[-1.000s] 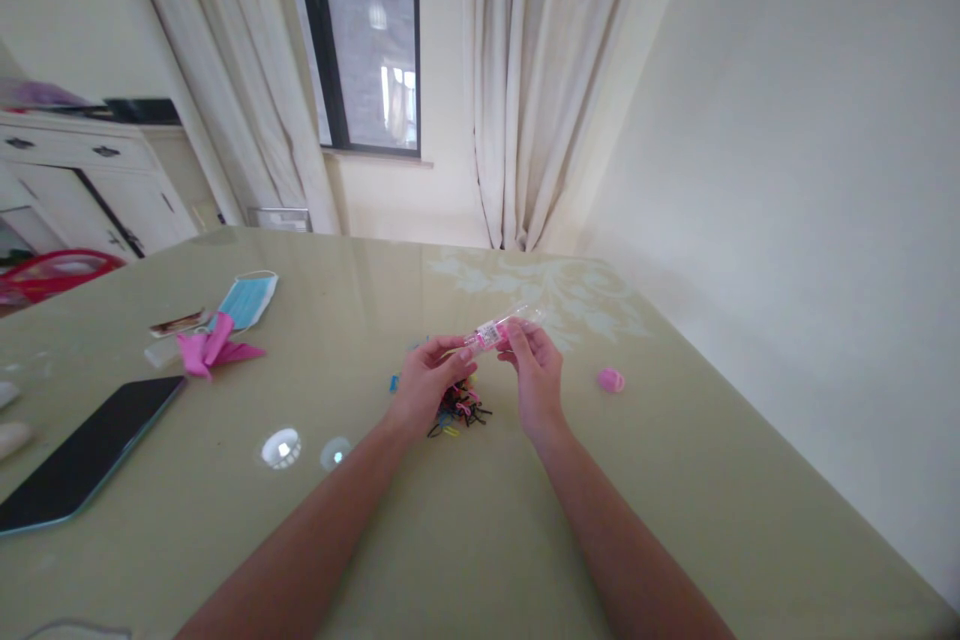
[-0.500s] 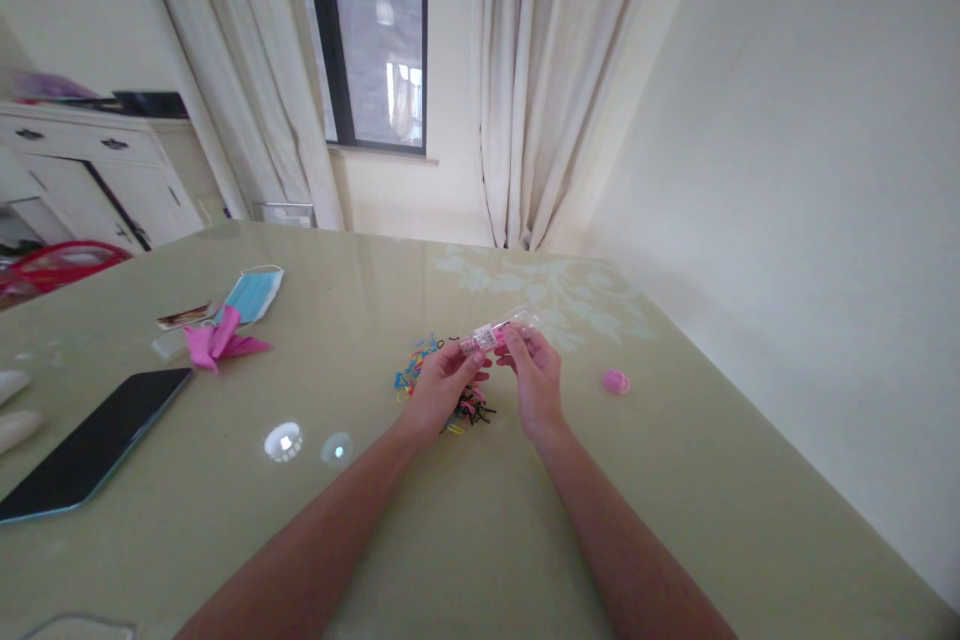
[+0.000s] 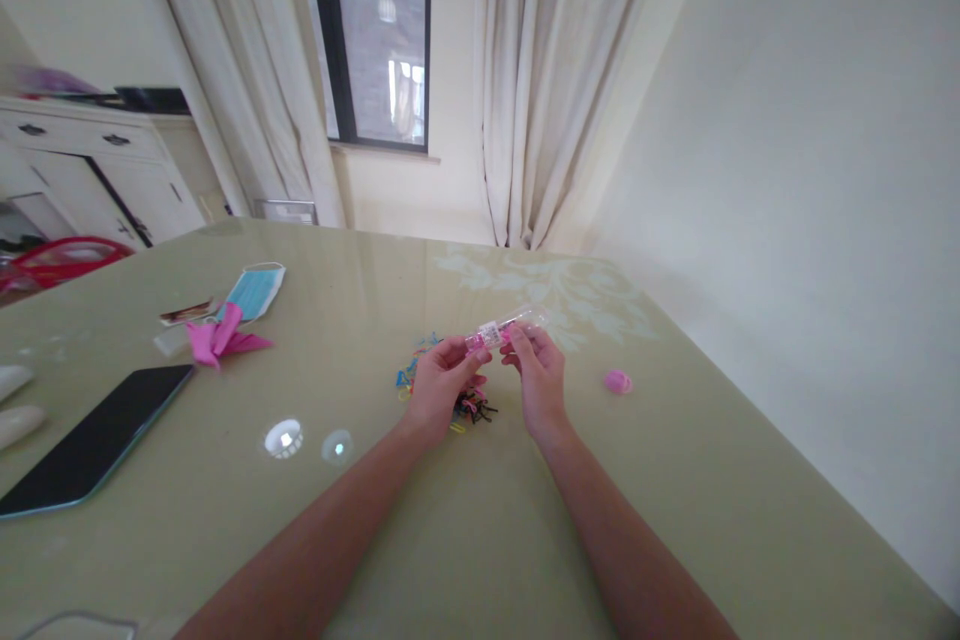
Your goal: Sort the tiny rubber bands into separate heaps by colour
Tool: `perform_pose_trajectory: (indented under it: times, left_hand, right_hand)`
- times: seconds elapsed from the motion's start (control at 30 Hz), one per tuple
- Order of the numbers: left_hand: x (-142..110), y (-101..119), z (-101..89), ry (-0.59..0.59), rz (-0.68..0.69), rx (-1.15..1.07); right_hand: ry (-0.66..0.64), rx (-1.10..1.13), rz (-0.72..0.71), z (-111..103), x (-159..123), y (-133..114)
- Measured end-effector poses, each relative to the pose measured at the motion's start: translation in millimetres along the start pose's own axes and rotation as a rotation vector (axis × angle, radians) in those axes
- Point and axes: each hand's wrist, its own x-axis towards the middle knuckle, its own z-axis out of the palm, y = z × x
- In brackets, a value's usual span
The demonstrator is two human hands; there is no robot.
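Left hand [image 3: 439,392]: grasping the left end of a clear packet [image 3: 491,334], thumb on top.
Right hand [image 3: 541,380]: pinching the same packet near its middle, thumb and fingers closed on it.
Clear packet: held between both hands above the table [image 3: 480,550], tilted, right end higher; white label, pink showing inside.
Small coloured loops [image 3: 475,408]: a loose pile on the table below the packet — black, pink, yellow, blue — partly hidden by the left hand.
Pink lump [image 3: 619,382]: on the table, off to the right of the right hand.
Left of the table: a pink folded shape [image 3: 225,340] just in front of a blue mask [image 3: 256,292]; nearer, a dark flat device [image 3: 97,435].
Beyond the table: a window [image 3: 382,30] between cream curtains [image 3: 517,80]; a white cabinet [image 3: 176,165], far left.
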Motion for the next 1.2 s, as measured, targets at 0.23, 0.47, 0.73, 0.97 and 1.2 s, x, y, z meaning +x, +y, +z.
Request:
perform_pose_trajectory:
  times: [0.23,0.47,0.73,0.97,1.2]
  left_hand:
    - [-4.2,2.7,4.8,-0.113,-0.084,-0.122]
    - [-1.9,0.5,3.0,-0.032,-0.096,-0.055]
    - [-0.3,-4.1,1.8,0.054,-0.056,-0.098]
    - [-3.0,-0.8,4.8,0.056,-0.046,-0.106]
    - [-5.3,-1.5,5.7,-0.104,-0.073,-0.083]
  right_hand:
    - [-0.081,-0.025,0.017,4.7,-4.8,-0.5]
    - [-0.063,-0.037,0.002,5.0,-5.7,-2.4]
    - [-0.028,-0.044,0.014,2.1,-2.5,2.9]
    - [-0.04,-0.036,0.016,2.1,-2.7,2.2]
    - [-0.136,-0.05,0.05,3.0,-5.0,4.6]
